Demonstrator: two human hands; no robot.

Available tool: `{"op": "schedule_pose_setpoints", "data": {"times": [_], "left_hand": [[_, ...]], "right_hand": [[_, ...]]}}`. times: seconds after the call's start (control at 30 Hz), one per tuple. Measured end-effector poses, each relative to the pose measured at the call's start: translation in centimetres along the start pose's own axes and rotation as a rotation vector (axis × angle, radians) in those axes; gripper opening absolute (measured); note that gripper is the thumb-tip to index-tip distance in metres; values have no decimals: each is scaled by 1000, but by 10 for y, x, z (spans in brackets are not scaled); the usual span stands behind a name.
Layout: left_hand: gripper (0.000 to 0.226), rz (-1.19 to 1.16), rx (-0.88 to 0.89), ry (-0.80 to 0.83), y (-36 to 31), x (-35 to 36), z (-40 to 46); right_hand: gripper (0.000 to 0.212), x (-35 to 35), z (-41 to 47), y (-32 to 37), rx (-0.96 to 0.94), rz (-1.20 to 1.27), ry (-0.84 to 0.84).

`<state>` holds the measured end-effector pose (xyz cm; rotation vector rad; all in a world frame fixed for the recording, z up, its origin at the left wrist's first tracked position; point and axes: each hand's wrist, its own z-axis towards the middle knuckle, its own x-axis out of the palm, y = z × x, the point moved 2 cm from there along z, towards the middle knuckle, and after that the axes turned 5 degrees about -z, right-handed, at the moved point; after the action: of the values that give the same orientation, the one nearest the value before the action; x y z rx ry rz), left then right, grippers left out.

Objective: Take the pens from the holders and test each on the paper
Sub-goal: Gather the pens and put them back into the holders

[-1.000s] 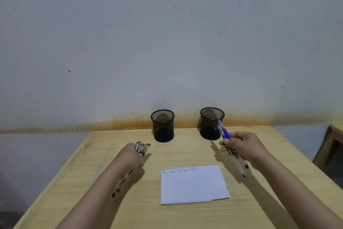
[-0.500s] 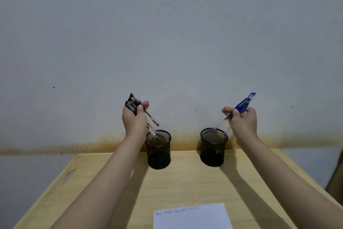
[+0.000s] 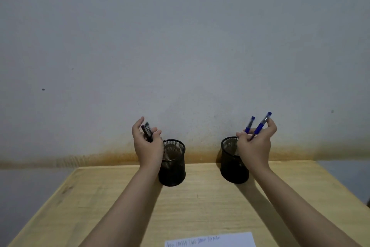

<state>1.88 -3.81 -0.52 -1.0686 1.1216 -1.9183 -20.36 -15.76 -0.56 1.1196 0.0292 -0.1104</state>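
Note:
Two black mesh holders stand at the table's far edge, the left holder (image 3: 173, 163) and the right holder (image 3: 232, 163). My left hand (image 3: 147, 144) hovers over the left holder's rim with its fingers loosening around a bunch of black pens (image 3: 147, 132), whose tips point down into the cup. Above the right holder, my right hand (image 3: 255, 144) pinches two blue pens (image 3: 259, 126) that stand tilted, their lower ends hidden behind the hand. The white paper (image 3: 210, 241), with a line of writing along its top, shows at the bottom edge.
The wooden table (image 3: 200, 202) runs from the wall toward me. A grey wall with a rust-coloured stain band (image 3: 80, 160) rises right behind the holders. A dark object (image 3: 368, 200) peeks in at the right edge.
Both hands lifted their pens from above the paper to the holders. My left hand has since loosened its fingers over the left cup, and my right hand has come lower over the right cup.

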Motion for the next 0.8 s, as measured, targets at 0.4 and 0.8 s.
{"op": "schedule_pose_setpoints", "data": {"times": [0.4, 0.8], "left_hand": [[17, -54, -153, -136, 12, -2, -1], [39, 73, -80, -61, -35, -18, -36]], "right_hand": [[55, -6, 2, -23, 160, -37, -135], [66, -32, -15, 10, 192, -50, -191]]}}
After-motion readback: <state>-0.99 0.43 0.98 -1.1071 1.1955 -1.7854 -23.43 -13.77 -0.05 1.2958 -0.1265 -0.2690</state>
